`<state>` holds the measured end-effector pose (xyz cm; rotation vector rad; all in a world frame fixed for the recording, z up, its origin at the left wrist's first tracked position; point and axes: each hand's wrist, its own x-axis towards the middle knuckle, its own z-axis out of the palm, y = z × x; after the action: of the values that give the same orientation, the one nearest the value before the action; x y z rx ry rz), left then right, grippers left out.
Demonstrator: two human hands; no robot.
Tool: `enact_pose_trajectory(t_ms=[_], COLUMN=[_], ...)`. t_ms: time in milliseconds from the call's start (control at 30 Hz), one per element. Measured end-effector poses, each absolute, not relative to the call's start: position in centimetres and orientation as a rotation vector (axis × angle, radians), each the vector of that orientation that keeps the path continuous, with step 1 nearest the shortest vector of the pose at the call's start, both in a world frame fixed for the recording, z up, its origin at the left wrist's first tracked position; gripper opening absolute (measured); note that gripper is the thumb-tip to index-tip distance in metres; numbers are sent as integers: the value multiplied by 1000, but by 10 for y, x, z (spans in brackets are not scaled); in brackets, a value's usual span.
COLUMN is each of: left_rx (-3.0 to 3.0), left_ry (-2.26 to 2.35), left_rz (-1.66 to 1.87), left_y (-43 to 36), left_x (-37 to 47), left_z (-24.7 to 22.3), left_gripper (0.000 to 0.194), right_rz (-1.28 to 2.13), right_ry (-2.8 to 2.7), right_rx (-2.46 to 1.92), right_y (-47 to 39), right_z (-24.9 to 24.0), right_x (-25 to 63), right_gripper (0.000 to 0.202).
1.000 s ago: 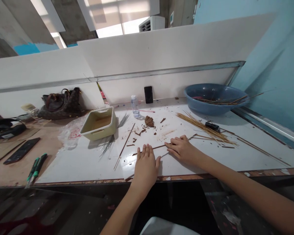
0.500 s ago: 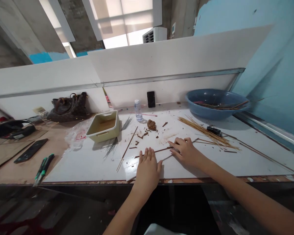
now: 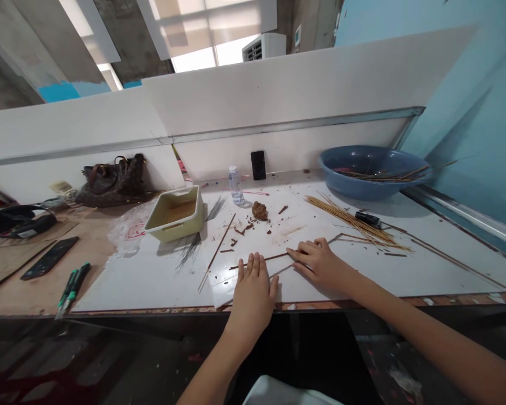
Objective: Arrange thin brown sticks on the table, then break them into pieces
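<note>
My left hand [image 3: 253, 289] lies palm down near the front edge of the white board, its fingers stretched over the left part of a thin brown stick [image 3: 275, 257]. To the right, my right hand [image 3: 319, 263] rests on the stick's other end with its fingers partly bent; its fingertips touch the stick. Beyond the hands sits a brown clay-like lump [image 3: 259, 211] with dark crumbs around it. Another thin stick [image 3: 219, 247] lies slanted to the left of my left hand. A bundle of tan sticks [image 3: 349, 219] spreads out beyond my right hand.
A yellow-green basin [image 3: 175, 232] of brownish liquid stands left, beside thin grey wires. At the back are a clear bottle [image 3: 236, 188] and an upright phone [image 3: 258, 165]. A blue basin [image 3: 362, 188] with sticks is back right. Green-handled cutters [image 3: 73, 287] lie far left.
The view has shifted slightly. Both hands remain over the same stick, with my right fingers a little differently bent.
</note>
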<state>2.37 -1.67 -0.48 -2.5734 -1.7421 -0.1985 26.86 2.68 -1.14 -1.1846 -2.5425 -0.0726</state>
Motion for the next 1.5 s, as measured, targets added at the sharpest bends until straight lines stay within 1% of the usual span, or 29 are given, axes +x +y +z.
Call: enact_pose_trajectory(t_ms=[133,333,533,833,1033,1167,1300,1500], left_rx=[-2564,-2553,-2580,-2541,-2551,-2541,-2532,-2524], left_ry=[-1744,-1751,-1776,-1763,-1759,-1735,-1766,-1832], left_rz=[-193,-183,-112,-181,-189,-242,-208,-167], left_y=[-16,-16,-15,-15,-21,-25,-15,-2], left_x=[24,25,25,26,24,24,25,28], left_z=[-7,-5,-3,-6,-10,-12,-8,0], left_gripper=[59,59,63,61,62,60,61,62], right_rz=[-69,-184,-172,-164,-173,-205,-209,-122], right_ry=[-2553,-2596,-2563,-2557,-2457,-2475,-2496,-2529], right_rx=[-1185,-1177,-1216,-1301,-1379,-1360,-1466,-1541], right_y=[25,25,24,15,-3,-10,4,22], right_z=[-10,-11,-16,-14,-8,-19,-32,-30], right_x=[268,267,266,264,261,248,239,237], right_gripper=[39,44,44,46,53,60,70,73])
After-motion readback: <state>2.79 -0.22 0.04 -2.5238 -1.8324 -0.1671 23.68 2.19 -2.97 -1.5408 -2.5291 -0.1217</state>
